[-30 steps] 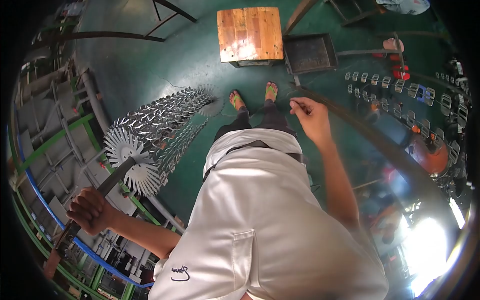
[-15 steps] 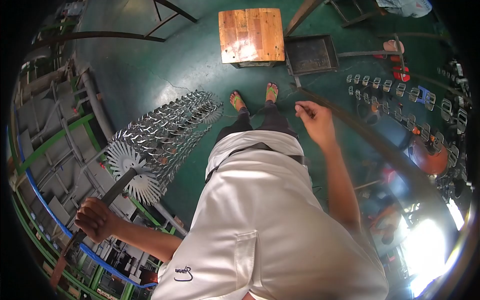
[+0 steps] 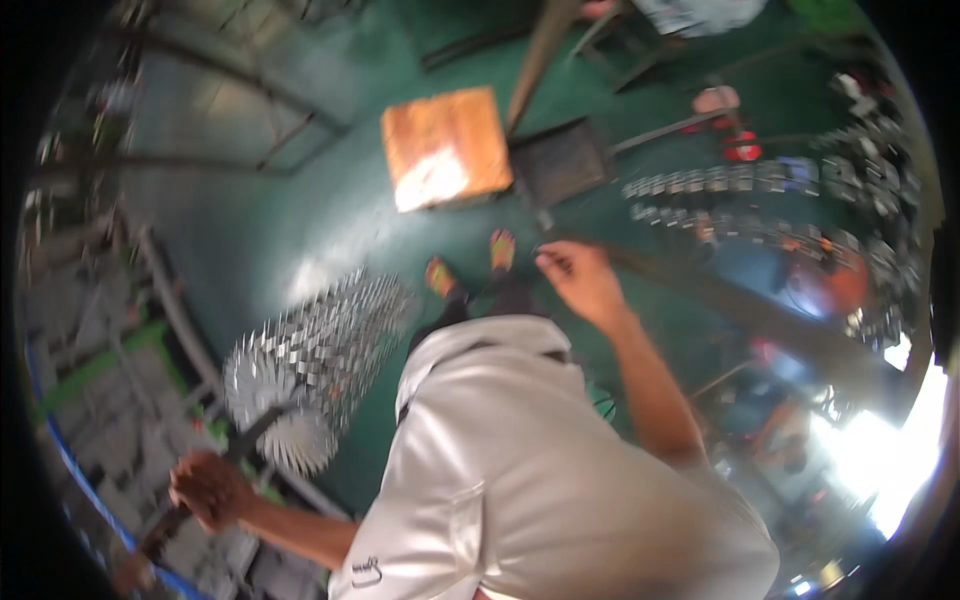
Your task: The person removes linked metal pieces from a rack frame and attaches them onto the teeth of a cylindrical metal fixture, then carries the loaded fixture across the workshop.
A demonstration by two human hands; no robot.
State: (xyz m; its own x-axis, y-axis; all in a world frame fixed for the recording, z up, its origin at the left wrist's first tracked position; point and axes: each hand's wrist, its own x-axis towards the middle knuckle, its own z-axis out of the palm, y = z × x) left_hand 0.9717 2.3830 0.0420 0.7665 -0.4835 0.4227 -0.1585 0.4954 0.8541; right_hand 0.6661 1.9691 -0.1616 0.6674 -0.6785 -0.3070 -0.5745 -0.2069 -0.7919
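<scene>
My left hand (image 3: pixel 210 490) is wrapped round a dark metal rod (image 3: pixel 257 430) at the lower left. Beyond the fist, the rod meets a slotted, fan-like metal disc (image 3: pixel 302 445). Behind it stretch long rows of shiny, thin metal pieces (image 3: pixel 345 320), forming a bundle that reaches toward my feet. The pieces are too blurred to name. My right hand (image 3: pixel 582 285) hangs in front of me with its fingers loosely curled and slightly apart. Nothing shows in it. A long dark bar (image 3: pixel 690 290) runs close beside this hand, and I cannot tell if they touch.
Ahead stands a wooden-topped stool (image 3: pixel 445 145), with a dark metal tray (image 3: pixel 563 163) at its right. To the right hang rows of metal parts (image 3: pixel 720 182) near a rounded orange object (image 3: pixel 835 285). Metal frames and grey machinery (image 3: pixel 90 330) fill the left side.
My view has turned and blurred; the stool and my feet now appear lower and farther left. The left hand keeps its grip on the rod. The right hand stays loosely curled.
</scene>
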